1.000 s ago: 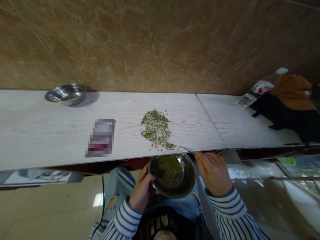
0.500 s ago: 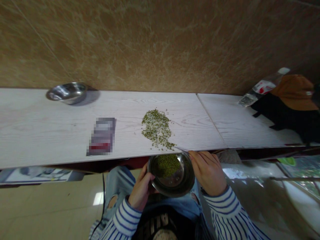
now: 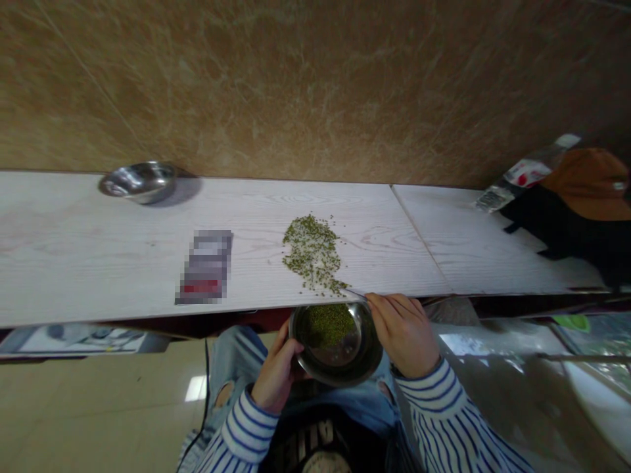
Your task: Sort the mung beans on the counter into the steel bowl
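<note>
My left hand (image 3: pixel 279 368) grips the left rim of a steel bowl (image 3: pixel 367 361), thumb on top. The bowl is tilted below the table's front edge, above my lap, with many green mung beans (image 3: pixel 328 325) gathered at its far side. More mung beans (image 3: pixel 311 246) lie loosely spread on the tabletop just beyond it. Pinched in my right hand (image 3: pixel 404 332) is a thin, pointed metal tool (image 3: pixel 355 293); its tip reaches the near end of the spread beans. My fingers hide the rest of the tool, so I cannot tell its kind.
A second steel bowl (image 3: pixel 140 182) stands at the back left, near the wall. A blurred dark flat item (image 3: pixel 206 266) lies left of the beans. On the right are a plastic bottle (image 3: pixel 525 174) and a brown and black cap (image 3: pixel 586 184). The white tabletop (image 3: pixel 256 203) has a seam.
The view has shifted slightly. My right hand has moved a little left with the tool, whose tip stays by the near beans. My left hand still holds the bowl.
</note>
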Available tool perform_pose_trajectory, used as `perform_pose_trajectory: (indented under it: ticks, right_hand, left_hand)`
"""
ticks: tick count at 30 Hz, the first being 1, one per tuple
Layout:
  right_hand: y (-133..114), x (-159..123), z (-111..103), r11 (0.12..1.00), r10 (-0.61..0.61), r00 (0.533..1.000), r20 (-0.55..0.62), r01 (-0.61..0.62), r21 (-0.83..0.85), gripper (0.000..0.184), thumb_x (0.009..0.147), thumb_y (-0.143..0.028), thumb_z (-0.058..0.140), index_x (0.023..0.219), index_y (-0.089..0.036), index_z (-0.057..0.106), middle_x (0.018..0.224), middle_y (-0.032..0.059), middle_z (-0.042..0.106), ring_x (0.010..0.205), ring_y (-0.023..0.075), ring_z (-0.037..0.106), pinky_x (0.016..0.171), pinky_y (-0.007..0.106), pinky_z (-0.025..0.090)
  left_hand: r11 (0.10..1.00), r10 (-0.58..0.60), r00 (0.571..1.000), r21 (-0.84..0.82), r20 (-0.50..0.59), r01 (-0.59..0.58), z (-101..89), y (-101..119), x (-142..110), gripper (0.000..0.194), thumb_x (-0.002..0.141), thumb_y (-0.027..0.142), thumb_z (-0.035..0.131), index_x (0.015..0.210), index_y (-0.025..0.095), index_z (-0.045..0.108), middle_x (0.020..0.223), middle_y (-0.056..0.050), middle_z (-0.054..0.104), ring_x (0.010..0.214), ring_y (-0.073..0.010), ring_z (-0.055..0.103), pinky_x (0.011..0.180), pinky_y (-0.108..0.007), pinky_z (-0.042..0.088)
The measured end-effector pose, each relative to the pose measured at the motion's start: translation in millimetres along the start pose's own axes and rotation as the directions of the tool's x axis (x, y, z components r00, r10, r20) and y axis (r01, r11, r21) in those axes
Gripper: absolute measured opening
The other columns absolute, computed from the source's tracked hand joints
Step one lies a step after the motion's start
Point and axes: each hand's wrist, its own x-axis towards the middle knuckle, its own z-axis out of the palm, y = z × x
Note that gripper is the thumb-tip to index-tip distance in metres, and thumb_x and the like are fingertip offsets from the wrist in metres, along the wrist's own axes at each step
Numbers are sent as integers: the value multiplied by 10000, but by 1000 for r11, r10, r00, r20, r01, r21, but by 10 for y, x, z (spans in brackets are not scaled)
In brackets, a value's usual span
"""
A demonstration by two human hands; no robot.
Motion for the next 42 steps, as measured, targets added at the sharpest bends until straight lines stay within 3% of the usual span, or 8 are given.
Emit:
perform_pose_trajectory:
  ticks: [28, 37, 42]
  right_hand:
    - [-25, -4, -1, 998, -28, 999, 20, 27, 58, 186, 914, -183, 480, 1005, -152, 638, 881, 46, 703, 820, 170, 587, 762, 307, 366]
    - [-24, 16, 27, 998, -19, 1000, 10, 18, 68, 178, 902, -177, 498, 1009, -154, 639, 865, 45, 697, 831, 174, 586, 761, 309, 372]
    - [-14, 21, 22, 997, -21, 1000, 22, 20, 70, 196, 911, -190, 477, 1014, -158, 641, 867, 50, 697, 832, 170, 588, 758, 306, 376]
  left_hand:
    - [1000, -7, 1000, -25, -16, 7, -8, 38, -18, 689, 662, 130, 512, 1332, 272, 441, 950, -21, 660, 563, -114, 544, 448, -223, 440]
    - [999, -20, 999, -28, -38, 19, 8, 62, -32, 701, 652, 113, 511, 1330, 278, 446, 802, 13, 627, 512, -102, 520, 430, -213, 431]
    - [1000, -4, 1000, -31, -29, 3, 12, 69, -51, 679, 661, 124, 517, 1321, 271, 451, 861, -2, 634, 548, -117, 535, 442, -234, 452]
